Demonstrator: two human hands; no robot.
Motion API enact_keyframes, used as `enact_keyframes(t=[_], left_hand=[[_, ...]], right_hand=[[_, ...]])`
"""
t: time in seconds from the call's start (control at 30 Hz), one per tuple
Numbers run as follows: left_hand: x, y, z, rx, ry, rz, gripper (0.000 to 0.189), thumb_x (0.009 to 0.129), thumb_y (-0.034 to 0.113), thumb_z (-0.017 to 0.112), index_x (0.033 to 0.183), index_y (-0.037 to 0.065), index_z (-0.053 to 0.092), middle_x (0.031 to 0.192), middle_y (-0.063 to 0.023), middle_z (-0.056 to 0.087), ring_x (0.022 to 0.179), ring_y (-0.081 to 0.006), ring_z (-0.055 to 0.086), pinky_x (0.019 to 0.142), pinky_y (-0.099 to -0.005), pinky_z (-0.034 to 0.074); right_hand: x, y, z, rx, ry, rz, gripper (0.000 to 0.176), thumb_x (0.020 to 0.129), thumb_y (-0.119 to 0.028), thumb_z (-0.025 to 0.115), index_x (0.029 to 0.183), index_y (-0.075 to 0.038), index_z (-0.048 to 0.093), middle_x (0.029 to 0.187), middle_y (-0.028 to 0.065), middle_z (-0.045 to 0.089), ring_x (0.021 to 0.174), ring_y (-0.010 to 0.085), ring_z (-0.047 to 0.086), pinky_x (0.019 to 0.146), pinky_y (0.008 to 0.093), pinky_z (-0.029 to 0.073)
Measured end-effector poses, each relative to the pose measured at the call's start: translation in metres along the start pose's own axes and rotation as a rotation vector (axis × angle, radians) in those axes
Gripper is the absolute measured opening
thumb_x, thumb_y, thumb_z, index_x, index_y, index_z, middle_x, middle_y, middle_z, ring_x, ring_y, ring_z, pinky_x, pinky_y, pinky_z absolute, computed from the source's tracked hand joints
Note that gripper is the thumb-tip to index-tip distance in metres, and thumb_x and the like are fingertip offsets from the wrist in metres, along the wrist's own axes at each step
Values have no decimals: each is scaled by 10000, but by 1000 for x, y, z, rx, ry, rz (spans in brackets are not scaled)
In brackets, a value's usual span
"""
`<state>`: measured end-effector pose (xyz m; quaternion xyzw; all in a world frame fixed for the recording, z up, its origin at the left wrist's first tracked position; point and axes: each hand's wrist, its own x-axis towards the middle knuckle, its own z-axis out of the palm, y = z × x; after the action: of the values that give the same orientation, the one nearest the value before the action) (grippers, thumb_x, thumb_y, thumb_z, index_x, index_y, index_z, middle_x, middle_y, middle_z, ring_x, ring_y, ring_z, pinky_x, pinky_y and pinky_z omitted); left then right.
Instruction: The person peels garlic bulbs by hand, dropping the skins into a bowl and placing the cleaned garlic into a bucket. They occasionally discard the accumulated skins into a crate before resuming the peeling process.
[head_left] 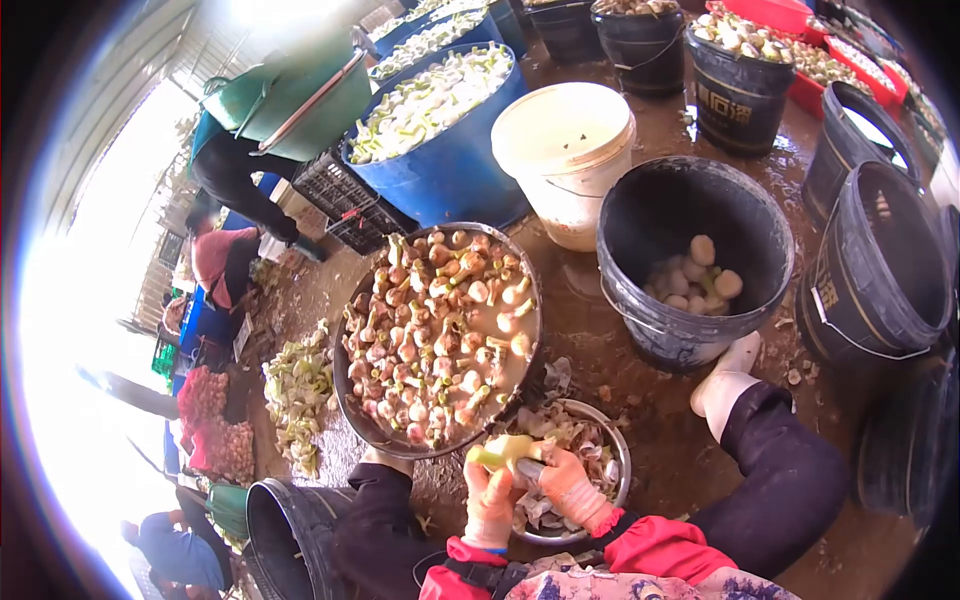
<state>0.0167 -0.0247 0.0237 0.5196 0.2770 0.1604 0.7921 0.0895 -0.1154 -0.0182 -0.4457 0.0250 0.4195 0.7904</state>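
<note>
My left hand (pixel 488 508), in an orange-and-white glove, is closed around a garlic bulb with a pale green stem (pixel 505 450). My right hand (pixel 575 490), gloved the same way, is closed on a small knife (pixel 530 469); its grey blade is against or very near the garlic, and its handle is hidden in my fingers. Below both hands sits a metal bowl (pixel 625 470) holding papery peels and trimmings. Just beyond is a wide round tub (pixel 345 400) full of unpeeled garlic bulbs in murky water. A black bucket (pixel 655 325) ahead to the right holds several pale trimmed bulbs.
A white bucket (pixel 575 200) and a blue barrel of cut stems (pixel 430 185) stand behind the tub. More black buckets (pixel 880 270) line the right side. Leafy trimmings (pixel 298 395) lie on the wet floor (pixel 570 345). Other people (pixel 225 255) are at the left.
</note>
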Motion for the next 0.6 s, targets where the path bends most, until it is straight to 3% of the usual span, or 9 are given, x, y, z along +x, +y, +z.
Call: enact_keyframes(t=[0.07,0.13,0.27,0.37,0.4,0.47,0.53,0.57,0.6], left_hand=[[14,-8,-13,-43,155,-28,431,821,394,670,1109,118,506,1020,-41,577,952,-186,562,785,-368,474],[18,0,-13,-251,265,-165,382,823,400,658,1050,118,538,976,-44,588,932,-211,568,774,-365,473],[14,11,-22,-424,269,-224,514,760,552,656,1040,133,554,982,-104,610,925,-301,589,744,-413,497],[5,15,-30,-410,220,-239,569,736,602,653,1044,131,570,971,-195,622,797,-355,619,588,-413,517],[2,15,-37,-418,195,-218,581,738,600,651,1041,110,571,1001,-206,613,826,-364,616,598,-407,524],[-6,20,-43,-319,182,-194,525,797,516,648,1078,82,558,988,-173,606,833,-302,619,630,-374,517],[-6,18,-43,-169,217,-109,539,811,461,662,1121,40,531,981,-139,601,840,-262,617,656,-367,523],[-7,16,-43,-21,251,-27,557,826,406,676,1164,-1,504,974,-106,597,847,-223,614,682,-359,529],[-8,13,-44,-23,251,-31,557,826,406,676,1164,-1,504,974,-106,597,847,-223,614,682,-359,529]], right_hand=[[5,20,2,-160,-165,7,253,854,-89,628,1091,-1,615,973,17,628,819,78,584,724,221,479],[4,23,-4,-220,-172,-112,253,838,-92,652,1073,-3,624,923,13,633,786,77,585,690,219,477],[-2,-30,-17,-69,172,89,227,844,-129,628,1018,16,639,863,21,636,739,105,561,659,238,445],[37,21,-67,132,323,-76,219,845,-137,622,997,18,642,818,9,622,711,102,537,630,254,429],[42,23,-84,129,371,-95,211,848,-128,612,993,21,642,797,4,616,717,99,532,636,263,427],[41,23,-94,-8,316,-6,225,812,-109,625,1022,-30,652,841,43,643,755,155,589,692,290,459],[35,34,-83,-1245,84,-420,278,772,-107,643,1050,-103,659,955,104,650,863,253,625,774,326,480],[27,25,-60,-1240,85,-321,340,737,-118,666,1076,-148,655,1050,143,622,965,311,603,830,340,480],[17,15,-38,-1025,31,-322,344,756,-122,666,1099,-121,639,1035,150,626,971,296,603,834,342,476]])
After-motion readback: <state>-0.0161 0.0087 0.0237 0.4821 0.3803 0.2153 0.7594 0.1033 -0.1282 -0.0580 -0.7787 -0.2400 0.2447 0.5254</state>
